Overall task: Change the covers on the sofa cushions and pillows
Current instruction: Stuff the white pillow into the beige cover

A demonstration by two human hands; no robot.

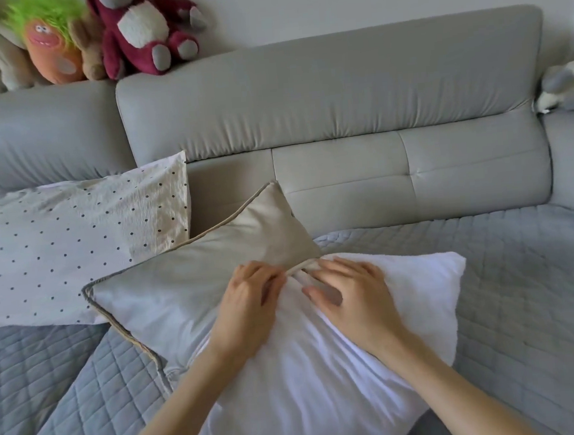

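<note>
The plain white, soft square pillow insert (325, 368) lies on the sofa seat directly under both of your hands, about half of it bare and the other half inside the beige-grey satin cushion cover with corded piping (180, 280). The cover's open edge crosses the insert just at your fingertips; from this frame alone you cannot tell whether the cover is going on or coming off.

1. Your left hand (247, 299) has its fingers curled and bunched on the cover's open edge, pinching the fabric. This grip judges as the anchor: it keeps the mouth of the cover from sliding while the other hand works.

2. Your right hand (350, 291) lies flat on the bare insert just beside the opening, fingers straight and slightly spread, thumb out, pinching nothing. Pressing flat here likely squeezes the filling down so it passes the opening.

Beyond the left fingers, a long white pillow in a crinkled case with small dark dots (75, 247) leans against the backrest, its lower edge touching the beige cover's far corner; it already wears a case. Under everything runs the blue-grey diamond-quilted seat pad (524, 284). Beyond both sets of fingertips rises the pale grey upholstered sofa backrest (337, 89). On its top ledge, well apart to the left, sit a dark red plush bear (140, 29) and a green-haired orange plush toy (52, 43), with paler plush toys beside them.
</note>
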